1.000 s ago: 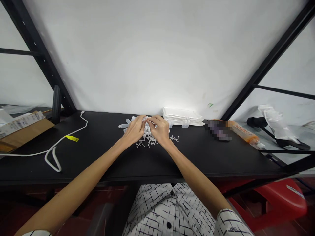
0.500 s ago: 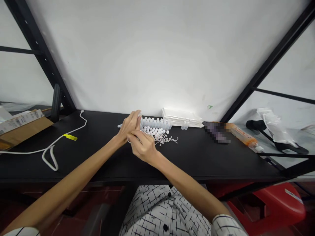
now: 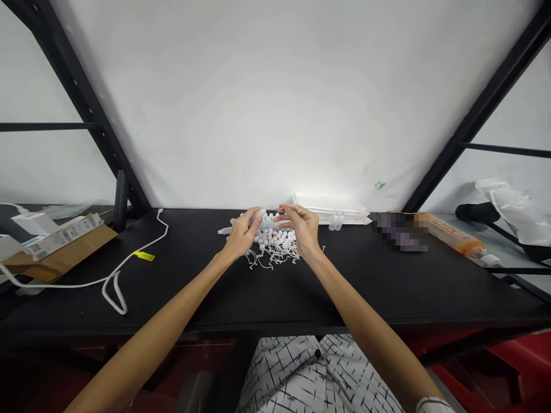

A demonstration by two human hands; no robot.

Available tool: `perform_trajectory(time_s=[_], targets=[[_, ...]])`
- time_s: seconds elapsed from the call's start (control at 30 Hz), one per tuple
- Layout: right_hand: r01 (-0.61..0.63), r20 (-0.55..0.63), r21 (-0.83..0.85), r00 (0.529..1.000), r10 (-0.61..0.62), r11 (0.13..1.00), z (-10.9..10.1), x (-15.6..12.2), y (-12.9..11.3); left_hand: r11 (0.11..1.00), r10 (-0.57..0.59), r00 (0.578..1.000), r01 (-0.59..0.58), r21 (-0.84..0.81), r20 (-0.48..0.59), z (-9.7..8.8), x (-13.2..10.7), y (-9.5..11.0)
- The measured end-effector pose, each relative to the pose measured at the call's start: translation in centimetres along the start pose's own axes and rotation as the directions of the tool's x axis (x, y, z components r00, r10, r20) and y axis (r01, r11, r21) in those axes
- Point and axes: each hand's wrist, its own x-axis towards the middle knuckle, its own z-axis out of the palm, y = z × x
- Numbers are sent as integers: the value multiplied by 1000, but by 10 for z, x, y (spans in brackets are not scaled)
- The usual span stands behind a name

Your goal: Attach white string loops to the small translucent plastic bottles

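Observation:
My left hand [image 3: 243,234] is closed round a small translucent white plastic bottle [image 3: 259,213], which is mostly covered by the fingers. To its right, my right hand [image 3: 303,225] hovers over the pile with fingers loosely bent and apart; I see nothing held in it. Between and below the hands lies a heap of small white round caps [image 3: 269,237]. Thin white cords [image 3: 275,255] spread from the heap toward me. Behind the caps, partly hidden by both hands, is a row of translucent bottles [image 3: 270,220] lying on the black table [image 3: 275,298].
A stack of white flat sheets or bags [image 3: 331,205] lies against the wall, with small clear pieces [image 3: 336,221] before it. Left are a white cable [image 3: 86,285] with a yellow tag [image 3: 144,256] and a cardboard box [image 3: 64,252]. An orange-and-clear tube [image 3: 456,236] lies right.
My hands were together at the left of the pile; now they are apart, the right one shifted rightward over the caps. More of the caps and cords shows. The view has shifted slightly.

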Motion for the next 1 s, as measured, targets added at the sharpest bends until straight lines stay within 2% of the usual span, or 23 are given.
perform_trajectory(time_s=[0.27, 0.5, 0.9, 1.0], targets=[[-74, 77, 38, 995, 71, 997, 4, -1, 6, 992, 16, 998, -9, -123, 60, 1, -3, 1], [-81, 151, 7, 985, 79, 997, 5, -3, 4, 993, 81, 996, -77, -85, 37, 3, -3, 8], [-44, 125, -54, 991, 51, 998, 4, -3, 5, 984, 70, 997, -63, -169, 35, 3, -4, 11], [-48, 130, -72, 990, 57, 996, 4, -4, 4, 987, 68, 997, -63, -148, 24, 3, -5, 10]])
